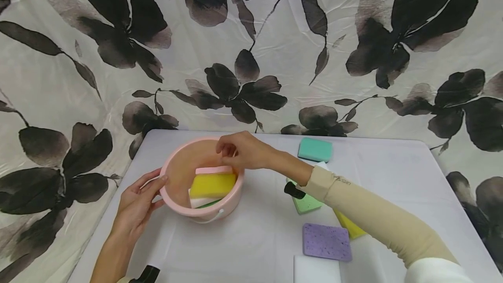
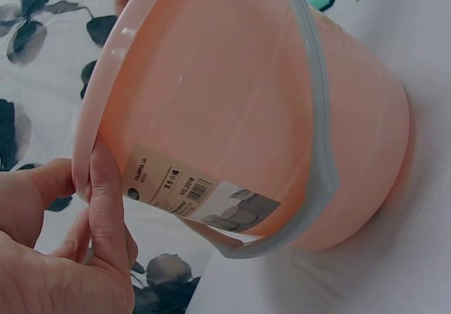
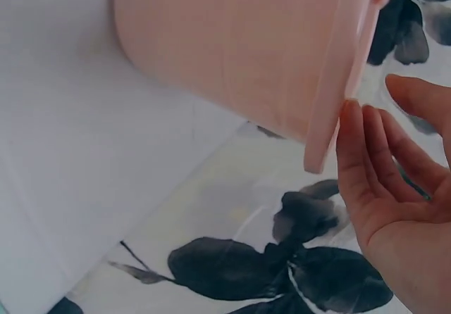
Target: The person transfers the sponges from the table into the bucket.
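A pink bucket [image 1: 232, 202] stands on the left part of the white table, its grey handle [image 2: 323, 117] hanging down at the side. My left hand [image 1: 131, 202] pinches the bucket's left rim between thumb and fingers. Inside lie a yellow sponge [image 1: 214, 185], a pink sponge [image 1: 214, 170] behind it, and white and green pieces partly hidden below. My right hand [image 1: 245, 150] is over the far right rim, fingers loosely bent and holding nothing. In the right wrist view its fingertips [image 3: 350, 110] are right at the rim.
Right of the bucket lie a teal sponge [image 1: 315, 149], a light green sponge [image 1: 308, 204], a yellow sponge [image 1: 351, 226], a purple sponge [image 1: 327, 242] and a white block [image 1: 316, 270]. My right forearm passes above some of them. A floral cloth [image 1: 275, 34] hangs behind the table.
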Tool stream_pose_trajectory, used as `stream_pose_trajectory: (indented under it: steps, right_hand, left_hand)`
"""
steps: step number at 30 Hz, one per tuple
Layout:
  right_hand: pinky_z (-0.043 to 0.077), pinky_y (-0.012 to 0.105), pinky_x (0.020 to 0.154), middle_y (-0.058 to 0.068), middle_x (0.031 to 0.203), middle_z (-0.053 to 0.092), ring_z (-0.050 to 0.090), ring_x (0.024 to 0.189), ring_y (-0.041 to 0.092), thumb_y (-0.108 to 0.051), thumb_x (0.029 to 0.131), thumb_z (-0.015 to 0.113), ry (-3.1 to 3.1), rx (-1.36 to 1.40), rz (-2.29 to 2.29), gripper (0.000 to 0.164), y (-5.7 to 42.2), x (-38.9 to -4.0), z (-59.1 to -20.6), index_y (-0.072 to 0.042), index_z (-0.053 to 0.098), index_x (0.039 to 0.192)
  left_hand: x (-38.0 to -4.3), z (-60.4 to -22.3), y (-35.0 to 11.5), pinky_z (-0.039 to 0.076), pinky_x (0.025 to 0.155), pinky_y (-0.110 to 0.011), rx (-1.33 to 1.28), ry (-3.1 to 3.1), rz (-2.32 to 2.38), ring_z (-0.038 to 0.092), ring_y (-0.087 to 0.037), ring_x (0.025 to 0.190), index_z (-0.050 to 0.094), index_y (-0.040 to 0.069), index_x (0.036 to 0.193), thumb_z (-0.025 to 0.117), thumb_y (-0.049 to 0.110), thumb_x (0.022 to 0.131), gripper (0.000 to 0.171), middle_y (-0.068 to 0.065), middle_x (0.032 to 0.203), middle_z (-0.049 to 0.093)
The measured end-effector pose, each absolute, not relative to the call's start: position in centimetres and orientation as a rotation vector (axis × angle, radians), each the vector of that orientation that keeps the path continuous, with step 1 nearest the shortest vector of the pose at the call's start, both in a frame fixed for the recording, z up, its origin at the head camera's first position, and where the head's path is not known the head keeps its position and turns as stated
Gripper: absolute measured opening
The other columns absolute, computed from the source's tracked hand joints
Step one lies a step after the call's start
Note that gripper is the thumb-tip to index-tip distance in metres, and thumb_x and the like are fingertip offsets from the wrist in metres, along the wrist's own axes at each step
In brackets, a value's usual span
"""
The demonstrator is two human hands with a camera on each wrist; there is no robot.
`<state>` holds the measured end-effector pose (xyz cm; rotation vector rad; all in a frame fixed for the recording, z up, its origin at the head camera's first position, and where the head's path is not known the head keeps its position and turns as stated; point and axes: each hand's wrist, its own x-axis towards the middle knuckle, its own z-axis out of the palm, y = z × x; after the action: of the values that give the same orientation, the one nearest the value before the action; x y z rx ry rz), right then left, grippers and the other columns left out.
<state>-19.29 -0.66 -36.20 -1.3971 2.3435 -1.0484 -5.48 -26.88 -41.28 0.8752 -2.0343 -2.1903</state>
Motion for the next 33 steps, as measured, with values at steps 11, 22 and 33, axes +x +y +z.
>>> stream_pose_trajectory:
  steps: [11, 22, 33]
  right_hand:
    - [0.056, 0.027, 0.076, -0.002, 0.086, 0.063, 0.059, 0.079, 0.01, -0.016, 0.083, 0.074, 2.318, -1.254, -1.254, 0.019, 2.6, -19.8, -36.3, -0.01, 0.065, 0.099]
    - [0.056, 0.027, 0.073, -0.002, 0.087, 0.063, 0.059, 0.08, 0.012, -0.021, 0.084, 0.073, 2.339, -1.23, -1.297, 0.021, 5.5, -19.8, -37.2, -0.01, 0.064, 0.1]
    - [0.055, 0.03, 0.076, -0.001, 0.091, 0.064, 0.06, 0.084, 0.014, -0.021, 0.085, 0.073, 2.333, -1.128, -1.361, 0.02, 8.6, -19.5, -38.8, -0.012, 0.065, 0.1]
  left_hand:
    - [-5.5, -41.2, -27.1, 0.057, 0.068, -0.024, 0.848, -2.033, -2.185, 0.064, -0.007, 0.082, 0.052, 0.016, 0.132, 0.08, 0.038, 0.074, 0.068, 0.009, 0.1, 0.069]
    - [-5.7, -41.0, -27.0, 0.057, 0.069, -0.024, 0.894, -2.032, -2.168, 0.065, -0.006, 0.083, 0.051, 0.017, 0.134, 0.08, 0.04, 0.072, 0.072, 0.01, 0.1, 0.068]
    - [-5.6, -41.0, -26.8, 0.057, 0.069, -0.025, 0.867, -2.022, -2.187, 0.065, -0.007, 0.083, 0.052, 0.016, 0.132, 0.08, 0.039, 0.073, 0.07, 0.009, 0.099, 0.069]
